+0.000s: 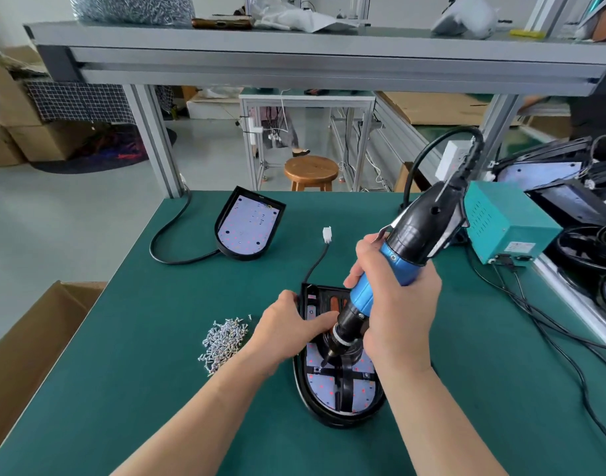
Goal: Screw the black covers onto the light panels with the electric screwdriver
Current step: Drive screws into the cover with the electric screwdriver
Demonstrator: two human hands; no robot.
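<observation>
I see a matt green mat on the bench [140, 372]. At nine o'clock of the light panel [324, 391], the screws [224, 341] glint as bright metal. The panel's rim is glossy black plastic. The electric screwdriver [394, 264] is smooth blue and black plastic. At twelve o'clock, the stool [311, 170] looks like varnished wood.

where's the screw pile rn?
Head view: the screw pile lies on the green mat, left of the near light panel and just beside the left hand.

Bright, even light fills the scene; shadows on the green desk [123, 338] are soft and faint. The wide lens bends the upper shelf [294, 63], and the top corners look blurred.
</observation>
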